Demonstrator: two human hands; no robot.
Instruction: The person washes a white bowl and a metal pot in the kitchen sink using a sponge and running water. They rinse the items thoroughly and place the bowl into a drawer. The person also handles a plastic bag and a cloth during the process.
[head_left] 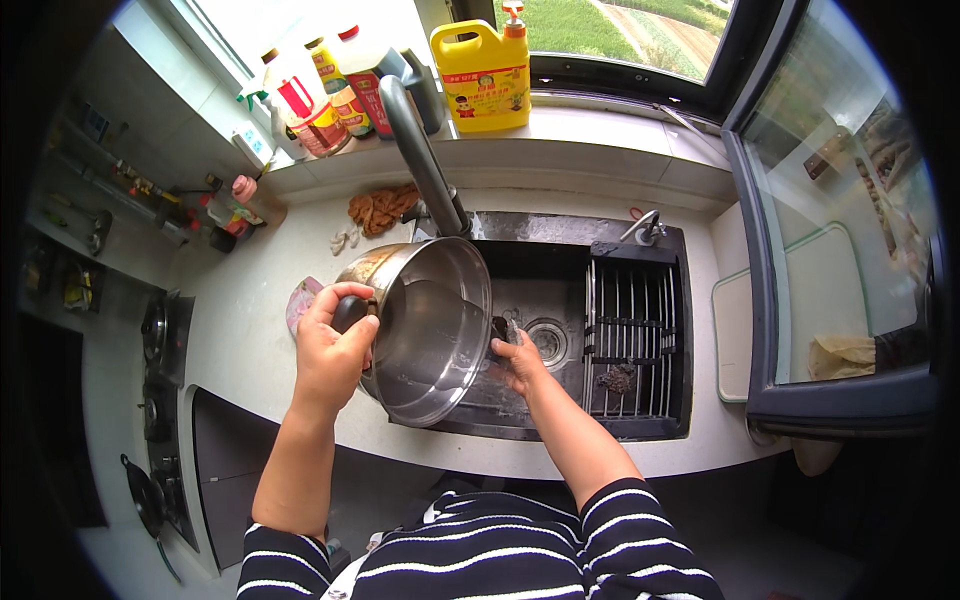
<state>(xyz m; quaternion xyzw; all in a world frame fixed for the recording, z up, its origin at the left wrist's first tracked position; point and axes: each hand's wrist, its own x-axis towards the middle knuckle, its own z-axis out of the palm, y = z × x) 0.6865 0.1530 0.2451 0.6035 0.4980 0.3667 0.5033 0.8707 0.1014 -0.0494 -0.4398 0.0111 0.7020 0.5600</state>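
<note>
A large stainless steel pot (433, 345) is tilted over the left part of the black sink (550, 428), its wide mouth turned to the right. Inside, the metal looks wet and shiny; brownish stains mark its outer wall. My left hand (333, 335) is closed round the black handle on the pot's left side. On the opposite side, my right hand (518, 362) grips near a second dark handle (499, 327), thumb up against it and fingers partly hidden under the pot. The dark faucet (428, 160) rises just behind the pot.
A metal drying rack (630, 340) spans the sink's right side, with a dark scrubber (619, 379) on it. A brown cloth (383, 209) lies behind the pot. Bottles and a yellow jug (484, 80) line the sill. An open window pane (840, 230) juts in at right.
</note>
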